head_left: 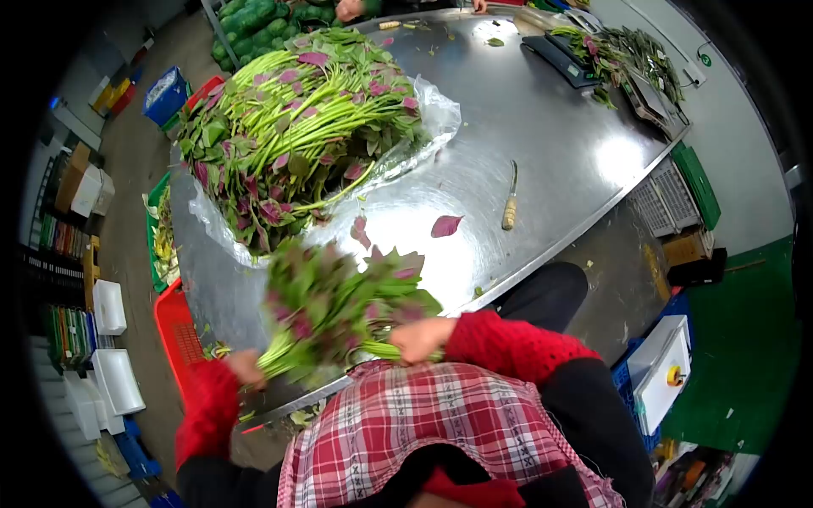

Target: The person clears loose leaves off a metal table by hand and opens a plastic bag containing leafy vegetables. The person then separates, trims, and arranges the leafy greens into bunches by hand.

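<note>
My left hand (246,370), a little blurred, is closed around the pale stem ends of a bunch of amaranth greens (292,317) at the table's near edge. In my right hand (421,339), the fingers grip the stems of a second bunch of amaranth (385,296), close to my checked apron. The leaves of both bunches, green and purple, touch and overlap. Beyond them, a large pile of amaranth (313,118) lies on clear plastic sheeting (436,114). A knife with a wooden handle (509,212) and a loose purple leaf (445,225) rest on the metal table (483,127).
A dark scale (559,61) and more greens (639,59) stand at the far right. A red basket (178,330) and a green crate (155,212) flank the table's left side. Another person's hand (348,9) shows beside green produce (254,30) at the back.
</note>
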The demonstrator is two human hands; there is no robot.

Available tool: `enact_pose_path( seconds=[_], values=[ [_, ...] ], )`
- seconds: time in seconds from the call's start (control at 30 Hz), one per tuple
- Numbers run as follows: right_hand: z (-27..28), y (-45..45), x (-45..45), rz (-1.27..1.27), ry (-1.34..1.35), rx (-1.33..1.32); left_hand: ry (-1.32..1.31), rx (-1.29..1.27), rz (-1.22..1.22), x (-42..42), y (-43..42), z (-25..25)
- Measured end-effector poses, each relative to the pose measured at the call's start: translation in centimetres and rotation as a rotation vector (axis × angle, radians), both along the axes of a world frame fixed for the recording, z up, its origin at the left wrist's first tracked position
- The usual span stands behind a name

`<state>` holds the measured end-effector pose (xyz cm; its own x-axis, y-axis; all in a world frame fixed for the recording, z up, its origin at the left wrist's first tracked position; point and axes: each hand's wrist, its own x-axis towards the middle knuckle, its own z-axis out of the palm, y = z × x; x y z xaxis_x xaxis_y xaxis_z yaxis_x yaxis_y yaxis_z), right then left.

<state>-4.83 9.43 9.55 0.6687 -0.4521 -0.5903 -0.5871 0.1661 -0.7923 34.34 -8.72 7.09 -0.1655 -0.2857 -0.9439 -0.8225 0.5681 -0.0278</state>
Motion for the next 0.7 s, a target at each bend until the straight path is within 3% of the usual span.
enact_pose_path(
  seconds=[0.03,0.07,0.1,0.13,0.17,0.23,0.27,0.3,0.37,0.4,0.43,0.47,0.5,0.57,0.6,0.63,0.7],
  values=[
    [3.0,-2.0,0.3,-0.151,-0.177,0.231,0.261,-0.107,0.157,3.1,1.2,6.1],
    [4.9,-4.2,1.4,-0.257,-0.308,0.177,-0.043,-0.225,0.19,5.9,1.2,9.3],
    [8.4,-6.1,1.5,-0.26,-0.238,0.059,0.244,-0.389,0.245,6.7,2.5,14.6],
    [11.2,-7.3,1.4,-0.317,-0.254,-0.178,0.202,-0.538,0.714,7.6,3.6,17.9],
    [13.1,-8.1,1.0,-0.381,-0.317,-0.224,0.401,-0.541,0.85,9.3,4.4,19.8],
    [18.2,-8.2,-1.2,-0.475,-0.351,-0.328,0.925,-0.597,1.079,12.2,5.0,19.3],
    [16.6,-8.4,-0.9,-0.61,-0.498,-0.471,1.13,-0.591,1.263,11.8,5.1,18.4],
    [12.6,-9.1,-0.2,-0.677,-0.358,-0.749,1.33,-0.564,1.46,10.8,5.6,16.9],
    [9.2,-10.2,-1.3,-0.455,0.105,-0.11,1.499,-0.517,1.835,7.3,3.6,12.3],
    [10.8,-10.2,-1.2,-0.341,0.318,-0.413,1.594,-0.566,1.71,4.4,3.6,12.5],
    [12.6,-9.9,-1.7,-0.512,0.085,-0.351,1.702,-0.288,1.651,2.8,3.4,12.6],
    [16.6,-9.2,-2.6,-0.621,0.034,-0.411,1.846,-0.147,1.748,2.2,2.6,10.8],
    [19.6,-8.4,-3.0,-0.739,-0.035,-0.459,2.034,-0.052,1.815,-1.2,3.5,12.4],
    [19.7,-7.2,-2.8,-0.956,-0.244,-0.627,2.079,0.031,1.948,-4.4,2.7,10.9],
    [12.8,-8.6,-4.3,-0.752,-0.152,-0.953,2.019,-0.142,1.845,-6.4,2.6,9.6],
    [14.1,-8.1,-5.0,-0.65,0.366,-0.356,2.004,0.214,1.963,-7.7,2.3,9.5],
    [18.6,-8.0,-5.4,-0.643,0.35,-0.376,2.122,0.286,1.811,-10.4,3.5,11.4]
  ],
)
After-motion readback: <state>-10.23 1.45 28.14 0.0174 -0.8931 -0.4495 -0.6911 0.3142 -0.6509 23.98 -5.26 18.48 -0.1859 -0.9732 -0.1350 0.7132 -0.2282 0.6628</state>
